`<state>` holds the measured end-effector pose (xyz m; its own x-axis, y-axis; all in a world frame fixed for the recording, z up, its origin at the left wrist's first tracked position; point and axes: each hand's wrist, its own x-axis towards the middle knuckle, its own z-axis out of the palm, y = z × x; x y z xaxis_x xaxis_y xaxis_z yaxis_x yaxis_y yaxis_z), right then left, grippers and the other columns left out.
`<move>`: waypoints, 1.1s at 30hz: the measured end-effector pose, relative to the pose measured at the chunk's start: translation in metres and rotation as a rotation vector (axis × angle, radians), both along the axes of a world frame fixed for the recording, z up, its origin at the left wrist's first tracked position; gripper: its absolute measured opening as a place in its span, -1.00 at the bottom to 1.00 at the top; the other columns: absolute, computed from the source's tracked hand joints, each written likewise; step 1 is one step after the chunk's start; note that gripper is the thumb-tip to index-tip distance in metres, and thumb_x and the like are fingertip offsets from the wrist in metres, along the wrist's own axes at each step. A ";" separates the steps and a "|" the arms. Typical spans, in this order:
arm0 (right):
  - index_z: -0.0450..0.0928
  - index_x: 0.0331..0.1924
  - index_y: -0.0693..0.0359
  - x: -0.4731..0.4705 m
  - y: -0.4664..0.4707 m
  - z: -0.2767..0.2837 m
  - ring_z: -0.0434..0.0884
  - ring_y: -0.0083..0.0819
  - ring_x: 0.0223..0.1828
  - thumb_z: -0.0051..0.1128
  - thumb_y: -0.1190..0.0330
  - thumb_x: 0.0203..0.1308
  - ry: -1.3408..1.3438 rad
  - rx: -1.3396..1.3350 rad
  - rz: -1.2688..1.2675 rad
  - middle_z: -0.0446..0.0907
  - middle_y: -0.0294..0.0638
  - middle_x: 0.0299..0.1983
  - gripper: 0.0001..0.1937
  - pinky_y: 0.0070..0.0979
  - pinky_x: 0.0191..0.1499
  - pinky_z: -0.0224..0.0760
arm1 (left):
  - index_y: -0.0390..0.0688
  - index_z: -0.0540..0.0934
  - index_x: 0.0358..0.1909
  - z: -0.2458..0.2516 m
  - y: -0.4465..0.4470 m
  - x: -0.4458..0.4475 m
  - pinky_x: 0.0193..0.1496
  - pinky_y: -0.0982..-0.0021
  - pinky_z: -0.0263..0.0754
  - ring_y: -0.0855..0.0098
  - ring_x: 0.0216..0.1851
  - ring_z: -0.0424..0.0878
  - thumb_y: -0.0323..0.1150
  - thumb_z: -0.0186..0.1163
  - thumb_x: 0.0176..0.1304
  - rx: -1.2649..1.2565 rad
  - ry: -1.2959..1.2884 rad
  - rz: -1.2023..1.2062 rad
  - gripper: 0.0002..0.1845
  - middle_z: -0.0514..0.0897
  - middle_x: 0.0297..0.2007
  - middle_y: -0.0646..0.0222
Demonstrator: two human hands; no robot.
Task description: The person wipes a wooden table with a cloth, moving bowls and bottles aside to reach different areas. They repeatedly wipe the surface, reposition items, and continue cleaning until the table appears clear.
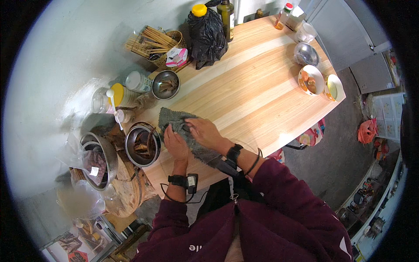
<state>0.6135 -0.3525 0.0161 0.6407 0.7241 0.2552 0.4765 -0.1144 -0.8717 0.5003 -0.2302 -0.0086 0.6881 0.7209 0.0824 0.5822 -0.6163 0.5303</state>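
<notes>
A dark grey towelling cloth (178,120) lies bunched on the light wooden table (248,95), reaching down to the near edge. My left hand (175,144) grips its left side, the fingers laid over the edge. From the right, my right hand (205,133) holds a raised fold of the same cloth between thumb and fingers. Just left of my left hand stands a steel bowl (131,157) with dark brown strips, perhaps bark or dried food. Farther up, a smaller steel bowl (157,94) contains brown pieces.
Jars, including a yellow-lidded one (118,94), line the wall. Beyond are a chopstick basket (176,37), a black-bagged container (208,39) and a glass bottle (226,19). A bowl of eggs (300,87) sits near the right edge. At left, a large steel basin (113,157) rests beside wooden boards (126,196).
</notes>
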 end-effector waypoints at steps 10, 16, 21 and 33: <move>-0.08 0.48 0.17 -0.013 0.060 -0.033 -0.17 -0.15 0.53 -0.40 0.04 0.46 -0.124 -0.382 0.467 -0.09 -0.06 0.50 -0.37 -0.21 0.52 -0.38 | -0.09 0.00 0.46 -0.066 0.012 -0.007 0.43 -0.06 -0.19 0.00 0.48 -0.19 -0.02 -0.07 0.41 0.548 0.403 -0.298 -0.30 -0.10 0.47 0.09; 0.05 0.44 0.20 0.035 0.048 -0.037 -0.11 -0.10 0.52 -0.34 0.08 0.44 -0.209 -0.385 0.268 -0.01 -0.05 0.48 -0.41 -0.19 0.51 -0.33 | -0.07 -0.08 0.49 -0.042 0.005 0.060 0.40 -0.19 -0.27 -0.05 0.49 -0.30 0.11 0.03 0.30 0.306 0.422 -0.402 -0.13 -0.20 0.48 0.07; 0.16 0.39 0.27 0.088 0.005 -0.036 -0.03 -0.05 0.50 -0.26 0.14 0.41 -0.208 -0.346 -0.001 0.06 0.00 0.45 -0.43 -0.14 0.49 -0.23 | -0.04 -0.14 0.51 -0.024 -0.023 0.136 0.38 -0.30 -0.34 -0.09 0.49 -0.39 0.21 0.12 0.21 0.232 0.387 -0.535 0.01 -0.29 0.49 0.05; 0.17 0.39 0.25 0.213 -0.061 -0.038 0.05 -0.02 0.47 -0.20 0.20 0.36 -0.248 -0.342 -0.280 0.13 0.02 0.42 -0.43 -0.16 0.47 -0.15 | -0.10 -0.12 0.50 -0.021 -0.092 0.284 0.35 -0.36 -0.29 -0.10 0.49 -0.33 0.17 0.10 0.24 0.408 0.364 -0.693 -0.03 -0.19 0.48 -0.01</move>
